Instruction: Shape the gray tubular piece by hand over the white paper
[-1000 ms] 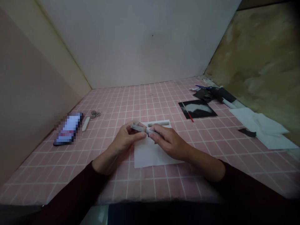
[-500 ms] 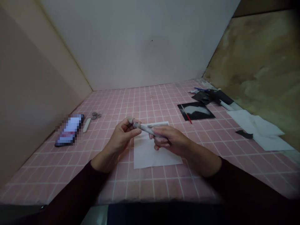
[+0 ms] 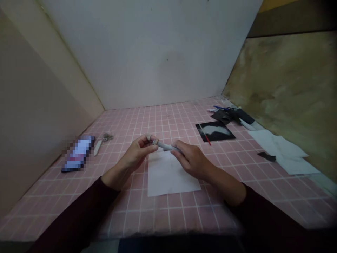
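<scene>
Above the white sheet of paper, both hands hold a slender grey stick whose exact kind I cannot make out. My left hand pinches its left end between thumb and fingers. A small tan, ring-like piece sits at that end. There is a pale wrap on a finger of this hand. My right hand is closed on the other end, thumb and index finger along the stick. Part of the stick is hidden by the fingers.
At left lie a blurred-out phone, a white flat stick and small scissors. To the right are a dark dusty sheet with a red-tipped stick, a dark scrap, white papers and a dark pile.
My right hand has turned, with its fingers now tucked beneath and its back more upward. My left hand keeps its pinch. The whole view has tilted slightly upward.
</scene>
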A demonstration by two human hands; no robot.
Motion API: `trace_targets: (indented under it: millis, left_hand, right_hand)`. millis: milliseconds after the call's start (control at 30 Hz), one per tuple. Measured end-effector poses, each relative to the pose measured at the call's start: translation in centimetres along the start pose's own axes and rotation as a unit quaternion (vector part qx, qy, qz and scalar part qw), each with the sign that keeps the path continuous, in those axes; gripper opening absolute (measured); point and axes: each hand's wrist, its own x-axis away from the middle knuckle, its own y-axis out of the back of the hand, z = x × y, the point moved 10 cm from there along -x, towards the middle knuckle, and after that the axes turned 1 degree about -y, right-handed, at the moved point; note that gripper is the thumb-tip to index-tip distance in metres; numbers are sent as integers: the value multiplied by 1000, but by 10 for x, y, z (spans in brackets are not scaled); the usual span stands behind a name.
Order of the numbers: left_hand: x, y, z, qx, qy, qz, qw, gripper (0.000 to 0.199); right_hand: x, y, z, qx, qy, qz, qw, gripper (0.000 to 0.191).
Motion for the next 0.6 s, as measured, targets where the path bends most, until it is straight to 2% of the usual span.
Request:
trace_targets:
  millis: [133, 267, 467, 600]
  left_hand:
    - [2, 5, 17, 15, 22, -9, 1000, 32]
    - [10, -2, 32, 37, 59, 3, 998, 31]
    - [8, 9, 15, 33, 1, -34, 999, 30]
    - [10, -5, 29, 44, 63, 20, 997, 32]
  right_hand:
    - [0, -10, -5, -37, -21, 31, 999, 18]
    - [-1, -18, -6, -116, -36, 39, 992, 24]
    - [-3, -24, -10, -171, -75, 38, 982, 28]
    - [-2, -29, -3, -176, -51, 44, 982, 24]
